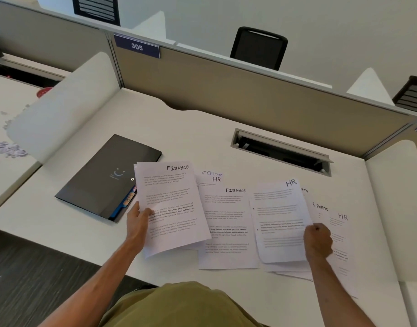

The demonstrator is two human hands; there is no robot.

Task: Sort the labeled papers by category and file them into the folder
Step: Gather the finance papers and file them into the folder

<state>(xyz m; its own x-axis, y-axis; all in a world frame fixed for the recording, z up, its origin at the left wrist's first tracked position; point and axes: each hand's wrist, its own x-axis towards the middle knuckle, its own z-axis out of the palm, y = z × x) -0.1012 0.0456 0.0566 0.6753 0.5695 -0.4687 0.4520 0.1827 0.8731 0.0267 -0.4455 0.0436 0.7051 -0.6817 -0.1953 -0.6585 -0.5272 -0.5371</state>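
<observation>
My left hand grips the left edge of a sheet headed FINANCE, lifted a little off the desk. My right hand pinches the right edge of a sheet headed HR, also raised. Between them a second FINANCE sheet lies flat, and behind it an HR sheet peeks out. Sheets marked REPORTS and another HR sheet lie under and to the right of my right hand. A closed dark folder with coloured tabs lies on the desk to the left.
The white desk has a cable slot at the back right and a beige partition behind it. White side dividers stand left and right. Black chairs stand beyond the partition. The neighbouring desk at far left holds small scraps.
</observation>
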